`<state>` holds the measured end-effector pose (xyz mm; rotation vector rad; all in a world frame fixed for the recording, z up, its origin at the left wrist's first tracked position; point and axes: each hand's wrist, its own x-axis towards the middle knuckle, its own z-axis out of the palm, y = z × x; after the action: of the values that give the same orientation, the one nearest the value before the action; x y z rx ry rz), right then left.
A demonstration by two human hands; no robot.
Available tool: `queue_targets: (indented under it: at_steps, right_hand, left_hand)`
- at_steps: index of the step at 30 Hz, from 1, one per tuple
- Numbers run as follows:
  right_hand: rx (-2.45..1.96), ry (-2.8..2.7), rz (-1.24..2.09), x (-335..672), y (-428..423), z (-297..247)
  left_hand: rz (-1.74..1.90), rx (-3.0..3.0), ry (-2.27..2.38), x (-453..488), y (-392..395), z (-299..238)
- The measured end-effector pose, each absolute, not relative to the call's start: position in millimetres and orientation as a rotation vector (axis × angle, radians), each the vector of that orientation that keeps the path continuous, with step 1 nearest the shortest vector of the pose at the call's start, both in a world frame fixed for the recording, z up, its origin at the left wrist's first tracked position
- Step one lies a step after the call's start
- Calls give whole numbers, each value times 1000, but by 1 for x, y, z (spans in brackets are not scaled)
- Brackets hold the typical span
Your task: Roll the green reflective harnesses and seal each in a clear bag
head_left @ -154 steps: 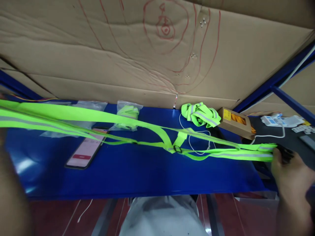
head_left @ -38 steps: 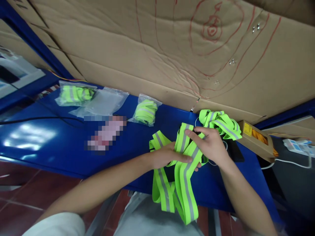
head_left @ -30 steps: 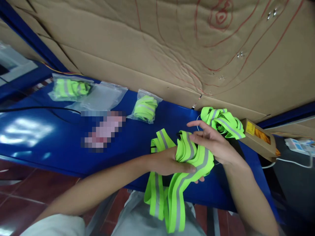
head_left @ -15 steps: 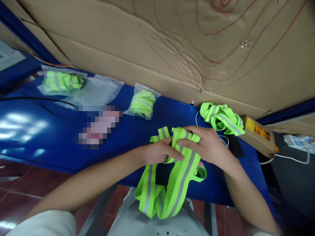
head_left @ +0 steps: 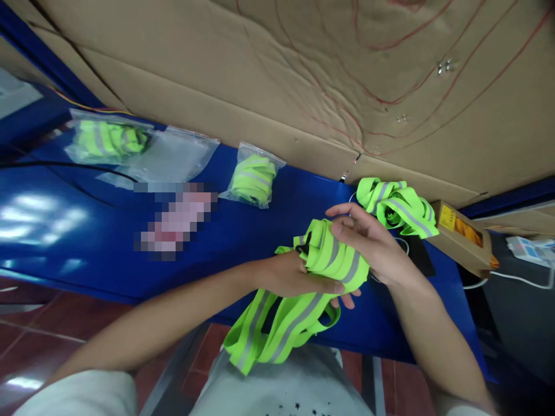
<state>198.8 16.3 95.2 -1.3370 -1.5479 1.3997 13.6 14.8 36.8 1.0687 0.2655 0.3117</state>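
At four o'clock of view centre, the left hand clamps the strap bundle, its loops hanging toward seven; the right hand, loose and unclosed, touches from two — flat, snug wraps probably hold best.

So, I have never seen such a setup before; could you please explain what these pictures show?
No machine here: a person works bare-handed, filmed by one head-worn camera looking forward and down. The left grip holds a yellow-green strap, partly rolled, with loose loops hanging below; the right grip appears to touch the rolled part. On the blue table lie a bagged strap at far left, a flat clear bag, a second bagged strap, a loose strap pile and a cardboard box. A pixelated patch hides one more thing.
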Motion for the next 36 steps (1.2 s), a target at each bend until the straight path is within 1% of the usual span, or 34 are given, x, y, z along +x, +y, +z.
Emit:
queue_targets:
  at_steps: [3, 5, 8, 10, 16, 20, 25, 29, 33, 35, 36]
  right_hand:
    - [-1341, -1859, 992, 200, 18, 92]
    - [-1289, -2091, 862, 203, 16, 95]
    - [-1243, -2336, 844, 204, 9, 98]
    - [-1290, -2386, 802, 202, 7, 97]
    - [-1310, -2179, 738, 200, 10, 100]
    - [-1219, -2233, 800, 206, 13, 107]
    - [-1209, -2435, 1049, 208, 14, 101]
    - [-1274, -2180, 1044, 203, 15, 99]
    - [-1341, -1863, 992, 205, 18, 105]
    - [-1390, -1641, 1077, 211, 20, 107]
    - [-1407, -1537, 1169, 213, 20, 107]
  left_hand:
    - [343, 1000, 338, 15, 13, 36]
    - [402, 1017, 398, 14, 13, 34]
    - [459, 1171, 392, 11, 18, 31]
    - [415, 1188, 322, 8, 21, 30]
    - [304, 587, 91, 3, 22, 34]
    - [244, 542, 87, 4, 15, 37]
    - [190, 801, 170, 8, 10, 37]
    - [255, 681, 146, 9, 18, 37]
    - [208, 654, 120, 11, 22, 33]
    - [201, 761, 157, 12, 21, 31]
    - [206, 828, 184, 13, 20, 31]
